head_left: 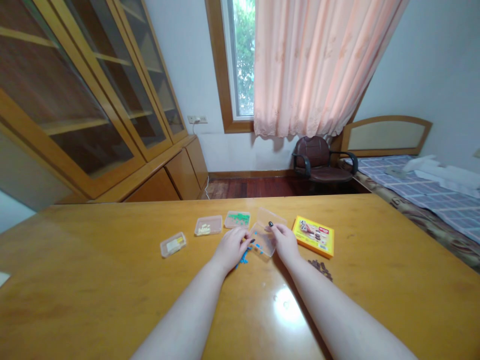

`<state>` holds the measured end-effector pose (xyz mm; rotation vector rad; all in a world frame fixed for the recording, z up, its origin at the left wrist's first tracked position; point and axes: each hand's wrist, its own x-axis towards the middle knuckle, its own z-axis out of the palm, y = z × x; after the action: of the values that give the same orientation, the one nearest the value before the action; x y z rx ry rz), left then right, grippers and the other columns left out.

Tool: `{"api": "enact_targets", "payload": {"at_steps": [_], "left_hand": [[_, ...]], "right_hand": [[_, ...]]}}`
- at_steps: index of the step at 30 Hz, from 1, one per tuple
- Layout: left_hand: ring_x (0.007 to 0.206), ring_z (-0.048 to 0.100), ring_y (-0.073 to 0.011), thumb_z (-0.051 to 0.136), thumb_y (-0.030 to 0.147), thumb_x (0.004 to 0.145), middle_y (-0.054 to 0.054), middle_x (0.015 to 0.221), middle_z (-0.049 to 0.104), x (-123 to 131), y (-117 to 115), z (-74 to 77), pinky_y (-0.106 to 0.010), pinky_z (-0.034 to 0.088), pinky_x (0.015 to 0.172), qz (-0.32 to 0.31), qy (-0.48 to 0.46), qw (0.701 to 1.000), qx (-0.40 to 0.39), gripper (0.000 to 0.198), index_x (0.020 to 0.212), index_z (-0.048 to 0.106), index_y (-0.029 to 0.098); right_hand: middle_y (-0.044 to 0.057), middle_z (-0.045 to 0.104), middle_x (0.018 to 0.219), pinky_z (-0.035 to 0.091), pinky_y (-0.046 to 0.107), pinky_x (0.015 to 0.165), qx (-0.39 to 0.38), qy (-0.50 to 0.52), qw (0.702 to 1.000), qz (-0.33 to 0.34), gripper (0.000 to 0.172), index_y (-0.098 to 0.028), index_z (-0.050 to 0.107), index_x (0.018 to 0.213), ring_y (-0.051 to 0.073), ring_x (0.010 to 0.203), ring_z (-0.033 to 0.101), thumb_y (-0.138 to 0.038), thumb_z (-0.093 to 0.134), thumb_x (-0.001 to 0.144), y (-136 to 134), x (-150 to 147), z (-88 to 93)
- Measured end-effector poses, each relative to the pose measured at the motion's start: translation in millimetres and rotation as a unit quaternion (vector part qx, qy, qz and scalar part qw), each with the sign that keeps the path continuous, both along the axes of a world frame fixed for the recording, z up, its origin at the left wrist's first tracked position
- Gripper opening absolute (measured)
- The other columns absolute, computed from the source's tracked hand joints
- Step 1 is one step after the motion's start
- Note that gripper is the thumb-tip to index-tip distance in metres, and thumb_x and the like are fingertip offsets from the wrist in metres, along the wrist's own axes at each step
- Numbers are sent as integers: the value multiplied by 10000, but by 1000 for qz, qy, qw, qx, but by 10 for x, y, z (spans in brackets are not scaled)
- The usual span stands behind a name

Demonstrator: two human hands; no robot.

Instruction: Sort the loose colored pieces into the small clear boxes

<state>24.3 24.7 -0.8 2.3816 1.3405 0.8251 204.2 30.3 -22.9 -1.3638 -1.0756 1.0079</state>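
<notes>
A clear plastic box (267,243) with its lid swung up is tilted above the table, a few small blue pieces inside it. My right hand (285,243) grips the box by its right side, thumb over the rim. At the box's left edge, my left hand (233,248) has its thumb and fingers closed together; whatever they pinch is too small to make out. Just below that hand lies a loose heap of small blue pieces (244,256) on the table.
Behind stand clear boxes of green pieces (239,218) and cream pieces (204,228). A smaller clear box (173,245) is at left. To the right lie a yellow game box (314,236) and brown pieces (321,269), partly behind my right forearm. The wooden table (112,280) ends before a chair.
</notes>
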Motion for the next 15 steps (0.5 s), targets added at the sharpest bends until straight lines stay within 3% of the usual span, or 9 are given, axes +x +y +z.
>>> {"api": "enact_targets", "payload": {"at_steps": [4,8,15], "left_hand": [[795,530,-148,460,244,839,-19,854,581,6,12,-20,-273,429,728,-4,-25,1000,-6,97,836,540,189],[775,528,-154,444,235,830,-26,850,567,-41,13,5,-283,429,715,52,-26,998,-8,95,850,522,184],[897,543,-218,645,374,680,-48,969,568,-127,-51,29,-322,426,770,20,99,992,-69,340,947,529,199]], "right_hand": [[54,675,729,378,259,525,0,14,1000,-4,329,-168,663,702,171,583,546,-474,540,700,4,4,-3],[65,681,724,379,262,521,-2,19,999,-29,398,-154,666,720,168,565,548,-533,548,684,29,50,-32],[74,685,742,387,264,543,-14,60,995,-77,417,-145,657,731,173,598,568,-546,560,667,53,99,25]]}}
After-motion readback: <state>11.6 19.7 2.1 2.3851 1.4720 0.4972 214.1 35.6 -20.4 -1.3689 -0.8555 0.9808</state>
